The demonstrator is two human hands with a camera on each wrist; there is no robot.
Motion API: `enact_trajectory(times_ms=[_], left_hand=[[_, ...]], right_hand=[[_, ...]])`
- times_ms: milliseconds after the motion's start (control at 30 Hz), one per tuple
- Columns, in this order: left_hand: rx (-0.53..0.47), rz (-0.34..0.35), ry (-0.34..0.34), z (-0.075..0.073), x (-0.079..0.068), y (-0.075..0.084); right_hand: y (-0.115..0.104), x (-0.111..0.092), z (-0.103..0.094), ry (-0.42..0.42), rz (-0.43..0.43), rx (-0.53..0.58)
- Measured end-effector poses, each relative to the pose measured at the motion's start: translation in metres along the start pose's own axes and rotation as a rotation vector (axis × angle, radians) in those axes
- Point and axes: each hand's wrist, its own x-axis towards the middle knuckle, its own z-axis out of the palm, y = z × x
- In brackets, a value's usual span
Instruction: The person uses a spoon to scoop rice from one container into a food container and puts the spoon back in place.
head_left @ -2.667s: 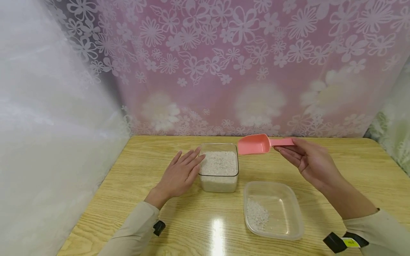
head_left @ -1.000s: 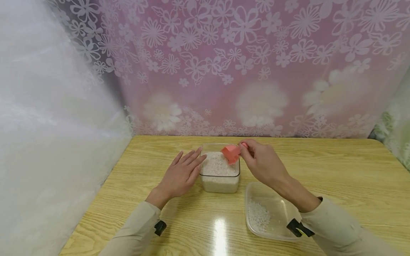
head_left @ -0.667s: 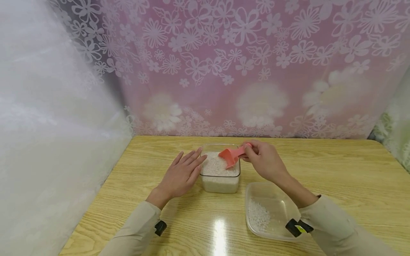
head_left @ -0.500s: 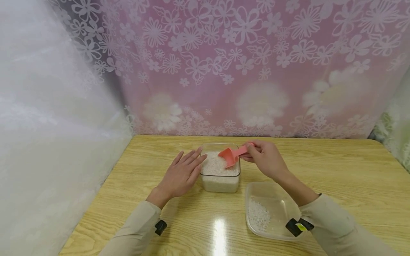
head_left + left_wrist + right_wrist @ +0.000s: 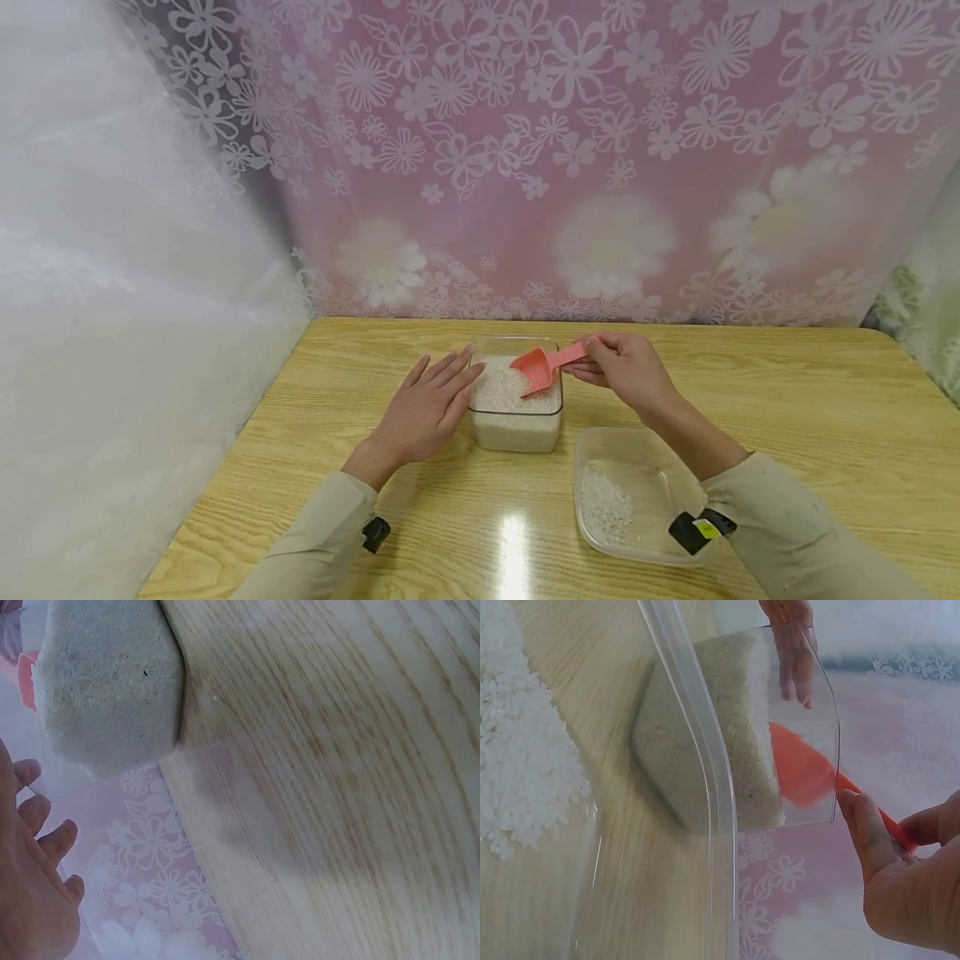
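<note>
A clear square container (image 5: 514, 432) filled well up with white rice (image 5: 497, 385) stands on the wooden table. My left hand (image 5: 423, 408) rests its straight fingers on the container's left rim. In my right hand (image 5: 630, 371) the handle of a pink scoop (image 5: 537, 371) is pinched between thumb and fingers. The scoop's bowl dips into the rice at the right side, its mouth facing left. Through the clear wall in the right wrist view, the scoop (image 5: 799, 765) shows partly sunk in the rice. The left wrist view catches the left hand (image 5: 37, 862) beside the container.
Nearer me on the right, a low translucent plastic box (image 5: 637, 554) holds a small heap of rice (image 5: 606, 504) in its left part; my right forearm passes over its corner. The wooden table (image 5: 300, 467) ends at a pink flowered curtain (image 5: 480, 208) behind.
My right hand has brought the scoop from the right of the container down into the rice, then tilted its bowl more level. The left hand stays in place.
</note>
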Motion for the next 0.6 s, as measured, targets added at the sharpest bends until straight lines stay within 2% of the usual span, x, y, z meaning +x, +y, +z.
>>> enact_trajectory(times_ms=[267,600], left_hand=[[-0.002,0.004,0.005,0.0000,0.0000,-0.0002],[0.001,0.011,0.018,-0.0006,-0.0002,0.0002]], right_hand=[[-0.0051,0.0022,0.0010,-0.009,0.030,0.022],[-0.0045,0.0036,0.0006,-0.026,0.058,0.113]])
